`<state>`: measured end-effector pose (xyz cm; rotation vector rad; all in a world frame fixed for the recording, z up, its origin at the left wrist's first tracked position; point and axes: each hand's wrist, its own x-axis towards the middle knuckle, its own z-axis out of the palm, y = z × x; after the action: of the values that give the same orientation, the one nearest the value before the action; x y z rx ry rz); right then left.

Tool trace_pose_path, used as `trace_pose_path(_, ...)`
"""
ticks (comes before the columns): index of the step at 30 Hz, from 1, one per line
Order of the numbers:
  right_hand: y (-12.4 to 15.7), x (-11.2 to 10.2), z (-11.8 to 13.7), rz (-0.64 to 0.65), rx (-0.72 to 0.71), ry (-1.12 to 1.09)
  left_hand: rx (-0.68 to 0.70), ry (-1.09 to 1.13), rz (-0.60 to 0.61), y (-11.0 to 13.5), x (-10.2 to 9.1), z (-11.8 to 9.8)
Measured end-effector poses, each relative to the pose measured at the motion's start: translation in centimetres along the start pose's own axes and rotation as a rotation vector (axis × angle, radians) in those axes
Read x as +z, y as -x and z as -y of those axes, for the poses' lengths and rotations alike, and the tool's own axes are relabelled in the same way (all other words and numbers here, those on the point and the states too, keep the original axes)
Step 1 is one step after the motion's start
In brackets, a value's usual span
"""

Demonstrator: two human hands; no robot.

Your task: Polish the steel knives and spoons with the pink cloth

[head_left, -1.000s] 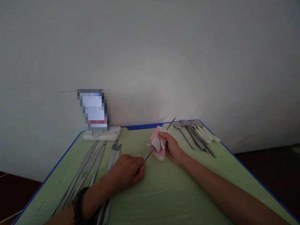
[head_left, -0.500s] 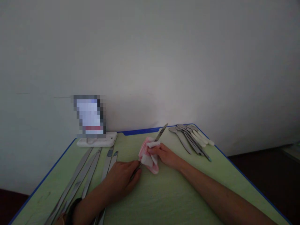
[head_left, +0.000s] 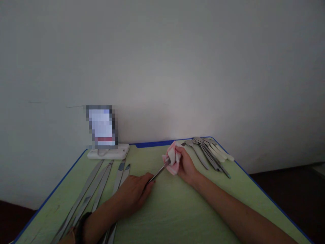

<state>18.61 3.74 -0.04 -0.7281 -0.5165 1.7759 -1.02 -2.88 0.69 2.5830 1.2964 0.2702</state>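
Knife (head_left: 158, 172) handle pinched in left hand (head_left: 134, 191); right hand (head_left: 184, 164) clamps cloth (head_left: 172, 156) around blade.

The pink cloth (head_left: 172, 157) in the right hand (head_left: 187, 166) hides the far part of the knife (head_left: 158, 172); the left hand (head_left: 134, 191) covers its handle. At centre left, an object (head_left: 101, 127) on a white stand (head_left: 108, 154) is pixelated. Long blades (head_left: 93, 183) run off the bottom edge.

We are finding bare table (head_left: 177, 217) lying open in front, nearer us. Our left hand (head_left: 134, 193), the knife (head_left: 157, 174) and our right hand (head_left: 186, 166) with its cloth (head_left: 172, 157) are barring the middle. Long blades (head_left: 99, 183) are crowding the left, spoons (head_left: 205, 152) the far right.
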Motion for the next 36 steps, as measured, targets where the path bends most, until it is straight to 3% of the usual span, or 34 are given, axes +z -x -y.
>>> trace_pose_path(8, 0.45, -0.3, 0.03, 0.111, 0.084, 0.052, 0.016, 0.042, -0.031, 0.15, 0.51, 0.44)
trace_pose_path(14, 0.32, -0.13, -0.08, 0.113, 0.046, 0.053, -0.004, 0.079, -0.079, 0.17, 0.17, 0.06)
trace_pose_path(23, 0.15, -0.21, -0.32, 0.132, 0.056, 0.105, -0.016, -0.02, -0.021, 0.27, 0.13, 0.26)
trace_pose_path(36, 0.17, 0.11, -0.64, 0.142, 0.013, 0.148, -0.032, 0.007, 0.03, 0.22, -0.35, -0.09)
